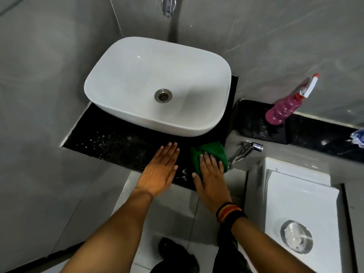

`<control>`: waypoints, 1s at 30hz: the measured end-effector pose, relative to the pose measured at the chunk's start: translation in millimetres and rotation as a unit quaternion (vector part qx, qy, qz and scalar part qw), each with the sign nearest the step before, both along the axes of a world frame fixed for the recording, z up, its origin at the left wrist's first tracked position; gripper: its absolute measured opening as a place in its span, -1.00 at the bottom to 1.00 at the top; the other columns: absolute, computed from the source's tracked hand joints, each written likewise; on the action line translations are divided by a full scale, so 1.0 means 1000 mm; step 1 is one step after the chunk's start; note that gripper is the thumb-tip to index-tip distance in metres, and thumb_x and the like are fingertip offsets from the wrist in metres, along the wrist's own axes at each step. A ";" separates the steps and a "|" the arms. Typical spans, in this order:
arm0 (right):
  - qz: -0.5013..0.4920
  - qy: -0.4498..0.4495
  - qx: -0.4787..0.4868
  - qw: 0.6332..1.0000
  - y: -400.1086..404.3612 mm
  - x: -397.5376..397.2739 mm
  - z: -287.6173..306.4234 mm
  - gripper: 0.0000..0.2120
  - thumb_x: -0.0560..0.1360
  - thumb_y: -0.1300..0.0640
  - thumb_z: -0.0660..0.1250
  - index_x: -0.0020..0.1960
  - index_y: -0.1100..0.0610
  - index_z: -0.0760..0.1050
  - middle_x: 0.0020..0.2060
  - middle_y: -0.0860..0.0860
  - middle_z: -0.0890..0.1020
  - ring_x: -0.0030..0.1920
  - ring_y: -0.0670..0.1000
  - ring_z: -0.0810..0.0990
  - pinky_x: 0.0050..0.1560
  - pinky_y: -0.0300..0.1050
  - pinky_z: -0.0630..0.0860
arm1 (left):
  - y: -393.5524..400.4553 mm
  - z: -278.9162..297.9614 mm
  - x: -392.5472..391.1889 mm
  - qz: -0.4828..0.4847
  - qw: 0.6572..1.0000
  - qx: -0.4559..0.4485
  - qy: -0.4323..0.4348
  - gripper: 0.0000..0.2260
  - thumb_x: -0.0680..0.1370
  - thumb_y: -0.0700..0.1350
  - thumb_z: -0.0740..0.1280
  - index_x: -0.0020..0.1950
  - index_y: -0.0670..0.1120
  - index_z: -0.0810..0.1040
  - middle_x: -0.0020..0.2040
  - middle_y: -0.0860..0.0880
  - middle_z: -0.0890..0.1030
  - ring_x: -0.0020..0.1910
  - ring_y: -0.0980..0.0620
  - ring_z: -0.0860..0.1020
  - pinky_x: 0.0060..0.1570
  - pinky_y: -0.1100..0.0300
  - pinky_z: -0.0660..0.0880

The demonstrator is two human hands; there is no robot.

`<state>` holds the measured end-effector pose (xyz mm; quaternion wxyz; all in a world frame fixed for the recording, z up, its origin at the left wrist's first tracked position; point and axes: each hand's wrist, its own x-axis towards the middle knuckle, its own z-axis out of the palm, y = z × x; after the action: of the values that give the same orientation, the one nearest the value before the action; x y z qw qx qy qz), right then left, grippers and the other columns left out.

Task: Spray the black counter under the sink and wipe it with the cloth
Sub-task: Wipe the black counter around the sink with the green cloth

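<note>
A grey-tiled washroom was seen from above, with a black counter (110, 138) set into the wall and a white sink (157, 83) seated on it. White droplets were scattered over the counter's left part, at about nine o'clock from the hands. The green cloth (211, 151) was found at the counter's front right corner, at roughly five o'clock from the sink's drain (163, 95). It was pressed flat under the right hand (211, 178), whose fingers were laid out straight and close together on top of it rather than curled around it; the cloth showed beyond the fingertips toward twelve o'clock. The left hand (160, 168) was laid palm down on the bare counter just beside the cloth, at nine o'clock from it, fingers extended and nothing held. A striped wristband (229, 212) was worn on the right wrist. The pink spray bottle (285, 107) was stood on a lower black ledge (262, 127), well apart from both hands, at about two o'clock from the cloth.
</note>
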<state>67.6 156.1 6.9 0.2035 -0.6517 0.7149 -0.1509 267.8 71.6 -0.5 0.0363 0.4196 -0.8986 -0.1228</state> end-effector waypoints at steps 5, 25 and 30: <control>0.083 0.114 -0.020 0.990 -0.008 -0.026 -0.002 -0.32 0.67 -0.23 -0.01 0.67 0.12 0.13 0.67 0.07 0.14 0.69 0.06 0.02 0.68 0.20 -0.09 | -0.004 -0.006 0.005 -0.020 1.000 0.007 0.010 -0.43 0.70 0.01 -0.09 0.68 -0.19 0.13 0.71 -0.14 0.12 0.70 -0.09 0.06 0.69 -0.04 0.01; -0.164 -0.207 0.095 0.960 -0.101 0.157 0.020 -0.26 0.55 -0.06 -0.23 0.68 0.21 -0.11 0.69 0.11 -0.13 0.68 0.05 -0.28 0.64 0.14 -0.38 | -0.034 0.004 0.077 0.060 0.996 0.031 0.051 -0.45 0.65 -0.09 0.09 0.62 -0.31 0.24 0.66 -0.26 0.19 0.68 -0.18 0.13 0.67 -0.14 0.07; -0.097 -0.313 0.060 0.943 -0.080 0.116 0.032 -0.42 0.66 0.04 0.03 0.62 0.26 0.21 0.65 0.17 0.19 0.68 0.13 0.05 0.67 -0.02 -0.13 | -0.038 0.020 0.069 0.059 0.995 -0.029 0.073 -0.48 0.68 -0.10 0.04 0.60 -0.33 0.27 0.63 -0.27 0.27 0.65 -0.21 0.23 0.64 -0.16 0.15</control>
<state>183.5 76.5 38.9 0.4401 -0.4859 0.6826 -0.3230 336.7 33.6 19.4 0.1213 0.4601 -0.8707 -0.1243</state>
